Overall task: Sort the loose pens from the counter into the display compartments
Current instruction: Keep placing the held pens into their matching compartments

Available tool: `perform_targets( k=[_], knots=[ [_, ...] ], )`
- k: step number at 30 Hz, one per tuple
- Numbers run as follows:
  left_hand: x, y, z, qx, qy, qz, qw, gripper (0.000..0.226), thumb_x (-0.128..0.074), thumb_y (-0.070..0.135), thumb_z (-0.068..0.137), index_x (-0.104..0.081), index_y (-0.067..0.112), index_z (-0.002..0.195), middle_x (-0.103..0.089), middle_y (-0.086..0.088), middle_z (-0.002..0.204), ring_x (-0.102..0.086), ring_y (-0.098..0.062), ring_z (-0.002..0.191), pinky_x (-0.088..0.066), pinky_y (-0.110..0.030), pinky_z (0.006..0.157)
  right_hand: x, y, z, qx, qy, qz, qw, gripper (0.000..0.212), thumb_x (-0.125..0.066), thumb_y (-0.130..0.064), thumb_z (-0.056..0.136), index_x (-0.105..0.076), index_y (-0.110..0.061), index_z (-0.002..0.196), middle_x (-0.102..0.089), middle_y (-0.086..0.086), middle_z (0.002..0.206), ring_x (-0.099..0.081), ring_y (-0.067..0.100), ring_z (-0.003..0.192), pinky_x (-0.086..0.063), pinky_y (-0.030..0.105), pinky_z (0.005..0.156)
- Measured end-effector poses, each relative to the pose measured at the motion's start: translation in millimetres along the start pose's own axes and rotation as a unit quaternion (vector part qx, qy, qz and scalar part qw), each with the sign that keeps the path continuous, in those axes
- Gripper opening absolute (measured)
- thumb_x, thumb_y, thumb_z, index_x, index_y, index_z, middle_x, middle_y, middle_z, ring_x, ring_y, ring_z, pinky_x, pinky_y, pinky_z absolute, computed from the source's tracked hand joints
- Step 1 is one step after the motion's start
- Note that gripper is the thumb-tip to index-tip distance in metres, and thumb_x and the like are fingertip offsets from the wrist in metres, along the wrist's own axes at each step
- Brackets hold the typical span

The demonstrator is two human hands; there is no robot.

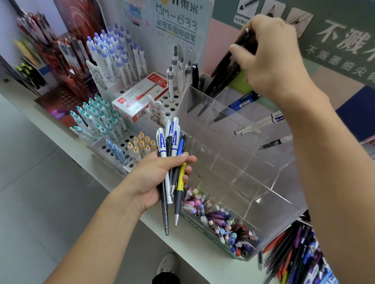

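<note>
White surface (196, 242), stationery displays behind. Left hand (154, 180): grip clenched round a mixed pen bundle (172, 163), tips down, just left of the clear acrylic organiser (236, 170). Right hand (271, 58): grip grasping black pens (226, 69), tilted, tips in the organiser's far-left compartment below it. Loose pen pile (297, 257) on surface, beneath the right forearm.
</note>
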State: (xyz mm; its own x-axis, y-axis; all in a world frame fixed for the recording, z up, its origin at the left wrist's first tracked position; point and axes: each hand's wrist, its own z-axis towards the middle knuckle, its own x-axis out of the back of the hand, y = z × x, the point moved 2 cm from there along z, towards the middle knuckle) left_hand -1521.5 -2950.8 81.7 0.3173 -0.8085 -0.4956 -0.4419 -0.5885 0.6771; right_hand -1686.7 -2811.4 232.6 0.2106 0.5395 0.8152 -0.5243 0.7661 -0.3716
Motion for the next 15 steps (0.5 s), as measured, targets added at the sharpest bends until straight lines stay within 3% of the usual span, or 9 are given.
perform_targets(
  k=[5,9,11,13,15],
  knots=[
    [-2.9,0.5,-1.8,-0.007,-0.009,0.007,1.0,0.021,-0.065,0.002,0.091,-0.061,-0.005,0.11,-0.071,-0.011,0.085,-0.063,-0.014,0.062,-0.055,-0.024,0.051,7.1,-14.6,12.8,0.024,-0.049,0.022,0.998,0.021,-0.064,-0.024,0.099,-0.064,-0.004,0.105,-0.065,0.009,0.096,-0.068,0.018,0.069,-0.055,0.024,0.058],
    [-2.2,-0.4,-2.1,-0.016,-0.007,0.02,1.0,0.025,-0.07,0.002,0.084,-0.057,0.005,0.104,-0.062,-0.007,0.078,-0.059,-0.014,0.058,-0.053,-0.025,0.049,1.2,-8.4,7.7,0.009,-0.122,0.013,0.992,0.016,-0.068,-0.022,0.097,-0.065,-0.007,0.093,-0.062,0.0,0.076,-0.065,0.001,0.053,-0.043,0.008,0.042],
    [-2.5,-1.2,-1.9,-0.024,0.001,0.053,0.998,0.025,-0.07,0.0,0.087,-0.054,0.009,0.103,-0.058,-0.003,0.068,-0.056,-0.014,0.056,-0.051,-0.025,0.047,-5.8,-3.0,5.5,-0.008,-0.134,0.018,0.991,0.019,-0.069,-0.023,0.096,-0.068,-0.003,0.094,-0.064,0.003,0.077,-0.065,0.007,0.056,-0.046,0.01,0.041],
    [-4.3,-2.5,-2.5,-0.029,0.007,0.087,0.996,0.024,-0.069,-0.001,0.089,-0.053,0.011,0.102,-0.057,0.0,0.061,-0.055,-0.014,0.053,-0.05,-0.025,0.044,-15.6,0.7,6.5,-0.034,-0.162,0.028,0.986,0.021,-0.072,-0.023,0.093,-0.07,-0.002,0.092,-0.067,0.008,0.079,-0.066,0.014,0.059,-0.052,0.019,0.045],
    [-7.9,-4.2,-3.4,-0.032,0.001,0.106,0.994,0.026,-0.069,-0.002,0.09,-0.052,0.01,0.105,-0.057,0.0,0.06,-0.054,-0.014,0.052,-0.049,-0.024,0.043,-27.6,0.1,4.2,-0.039,-0.195,0.014,0.98,0.022,-0.076,-0.023,0.091,-0.07,-0.002,0.087,-0.067,0.01,0.078,-0.062,0.021,0.063,-0.05,0.029,0.053]
  ],
)
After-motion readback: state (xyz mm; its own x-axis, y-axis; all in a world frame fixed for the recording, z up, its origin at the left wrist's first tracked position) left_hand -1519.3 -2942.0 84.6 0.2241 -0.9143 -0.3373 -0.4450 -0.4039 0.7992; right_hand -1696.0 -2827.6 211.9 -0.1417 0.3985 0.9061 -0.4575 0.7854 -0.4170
